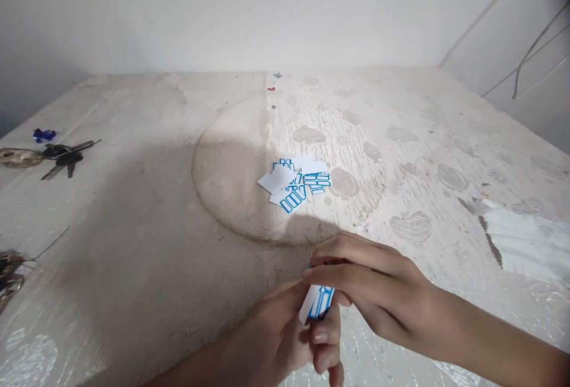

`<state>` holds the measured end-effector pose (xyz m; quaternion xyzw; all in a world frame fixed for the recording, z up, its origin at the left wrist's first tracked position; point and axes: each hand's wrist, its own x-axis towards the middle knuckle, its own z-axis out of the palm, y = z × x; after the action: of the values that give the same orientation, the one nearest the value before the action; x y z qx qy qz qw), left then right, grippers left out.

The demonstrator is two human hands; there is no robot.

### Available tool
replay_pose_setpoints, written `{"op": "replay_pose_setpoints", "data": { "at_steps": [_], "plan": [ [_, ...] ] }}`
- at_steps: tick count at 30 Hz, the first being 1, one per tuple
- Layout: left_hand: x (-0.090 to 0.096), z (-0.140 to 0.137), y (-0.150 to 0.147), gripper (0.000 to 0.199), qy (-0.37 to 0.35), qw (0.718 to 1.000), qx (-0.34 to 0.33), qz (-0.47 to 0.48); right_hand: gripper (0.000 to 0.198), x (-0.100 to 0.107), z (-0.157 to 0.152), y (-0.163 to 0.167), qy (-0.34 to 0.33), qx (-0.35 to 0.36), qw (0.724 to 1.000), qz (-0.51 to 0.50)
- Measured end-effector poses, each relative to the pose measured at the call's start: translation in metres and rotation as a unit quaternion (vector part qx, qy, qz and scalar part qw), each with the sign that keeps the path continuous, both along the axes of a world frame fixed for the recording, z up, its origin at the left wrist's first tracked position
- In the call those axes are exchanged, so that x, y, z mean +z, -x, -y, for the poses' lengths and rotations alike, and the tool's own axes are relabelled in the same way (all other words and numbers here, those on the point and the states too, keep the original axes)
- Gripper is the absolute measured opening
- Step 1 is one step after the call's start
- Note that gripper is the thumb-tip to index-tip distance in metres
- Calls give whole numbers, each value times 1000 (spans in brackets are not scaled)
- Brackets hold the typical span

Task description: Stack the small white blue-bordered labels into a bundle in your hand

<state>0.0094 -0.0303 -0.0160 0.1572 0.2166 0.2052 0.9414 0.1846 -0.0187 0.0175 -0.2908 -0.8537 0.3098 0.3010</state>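
Observation:
Near the front of the table, my left hand [289, 330] is closed around a small white paper piece with blue printed outlines [321, 302]. My right hand [374, 286] reaches over from the right, its fingers bent onto the upper end of the same piece. Where its fingertips meet the paper is partly hidden. Farther back lies a loose pile of similar white and blue paper pieces [291, 185], some with the plain side up and some with the print showing.
A bunch of keys [65, 155] and a crumpled blue wrapper [43, 135] lie at the left. A torn white sheet [528, 244] rests at the right. Tiny scraps, one a red bit [271, 88], lie near the back wall. Cables hang at the upper right.

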Motion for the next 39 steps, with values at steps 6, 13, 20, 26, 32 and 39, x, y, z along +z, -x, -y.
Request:
{"op": "replay_pose_setpoints", "data": {
  "at_steps": [6,13,20,26,32,39],
  "plan": [
    [8,-2,-3,36,0,1000,9,-25,41,4,1,-1,37,-12,999,11],
    [2,1,-1,36,0,1000,9,0,31,-2,2,-1,118,-48,991,-41],
    [0,0,-5,59,39,999,1,34,29,-4,1,0,111,-53,992,-38],
    [7,1,-2,47,-79,996,-11,-25,31,-3,2,1,109,-55,992,-31],
    [5,7,-1,27,-84,996,28,-5,32,-2,5,0,115,-55,992,-18],
    [2,7,-1,16,-69,997,35,5,20,3,-2,-2,126,-93,984,-80]
  ]
}}
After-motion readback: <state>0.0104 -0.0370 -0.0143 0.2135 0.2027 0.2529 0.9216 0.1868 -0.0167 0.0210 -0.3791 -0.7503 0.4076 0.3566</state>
